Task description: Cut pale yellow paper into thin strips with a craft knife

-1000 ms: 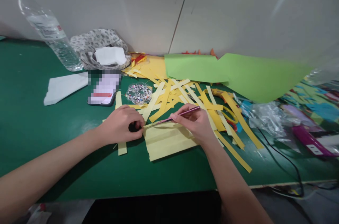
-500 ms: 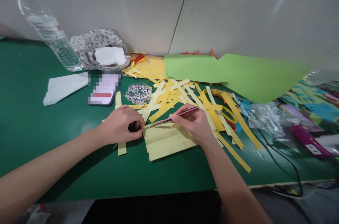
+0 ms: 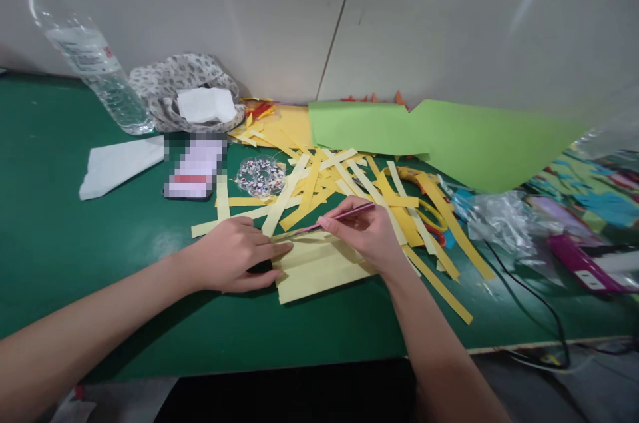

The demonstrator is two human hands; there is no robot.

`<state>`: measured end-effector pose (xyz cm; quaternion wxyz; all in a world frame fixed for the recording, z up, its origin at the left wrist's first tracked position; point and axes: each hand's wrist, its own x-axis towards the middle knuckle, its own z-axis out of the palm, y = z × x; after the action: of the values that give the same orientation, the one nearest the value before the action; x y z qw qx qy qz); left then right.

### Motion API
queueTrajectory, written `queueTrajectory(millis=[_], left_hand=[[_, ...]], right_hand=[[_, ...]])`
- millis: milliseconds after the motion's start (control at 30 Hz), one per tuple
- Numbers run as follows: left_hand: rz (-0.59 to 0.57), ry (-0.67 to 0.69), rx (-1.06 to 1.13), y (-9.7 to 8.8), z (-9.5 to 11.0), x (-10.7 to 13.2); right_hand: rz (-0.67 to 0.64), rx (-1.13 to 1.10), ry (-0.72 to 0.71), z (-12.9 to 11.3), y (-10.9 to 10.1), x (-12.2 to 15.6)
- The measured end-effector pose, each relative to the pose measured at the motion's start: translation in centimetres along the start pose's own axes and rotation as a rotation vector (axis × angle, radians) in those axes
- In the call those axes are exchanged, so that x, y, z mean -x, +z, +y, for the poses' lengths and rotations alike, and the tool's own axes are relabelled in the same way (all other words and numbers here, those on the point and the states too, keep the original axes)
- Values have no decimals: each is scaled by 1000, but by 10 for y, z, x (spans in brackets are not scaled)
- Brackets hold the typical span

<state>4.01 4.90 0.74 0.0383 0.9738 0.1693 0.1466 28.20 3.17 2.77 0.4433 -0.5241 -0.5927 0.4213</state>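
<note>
A folded pale yellow paper (image 3: 319, 266) with crosswise creases lies on the green table. My left hand (image 3: 237, 255) rests at its left end, index finger and thumb stretched out and apart over the paper. In my right hand (image 3: 362, 233), pinched like a pen, is a slim pink tool (image 3: 348, 212). Its thin tip points left along the paper's top edge, near my left index finger; whether it is a blade or tweezers I cannot tell. Pale and deep yellow paper strips (image 3: 312, 183) lie criss-crossed just beyond both hands.
Behind the strips are a clear case of small gems (image 3: 260, 176), a phone (image 3: 194, 168) and green paper sheets (image 3: 369, 130). Yellow-handled scissors (image 3: 433, 216) lie among the strips. A water bottle (image 3: 92, 60) leans left; a purple power strip (image 3: 579, 263) and black cable (image 3: 534, 303) are right.
My left hand has let go of its pinch on the paper's upper left corner. It has shifted slightly down and right, fingers now stretched over the paper. My right hand has barely moved.
</note>
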Motion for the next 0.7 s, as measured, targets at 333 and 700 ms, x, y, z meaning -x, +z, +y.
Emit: queueTrajectory(millis=[333, 700], left_hand=[[14, -8, 73, 3, -1, 1], [35, 11, 12, 4, -2, 2]], right_hand=[[-1, 0, 13, -2, 0, 0], [19, 5, -9, -2, 0, 1]])
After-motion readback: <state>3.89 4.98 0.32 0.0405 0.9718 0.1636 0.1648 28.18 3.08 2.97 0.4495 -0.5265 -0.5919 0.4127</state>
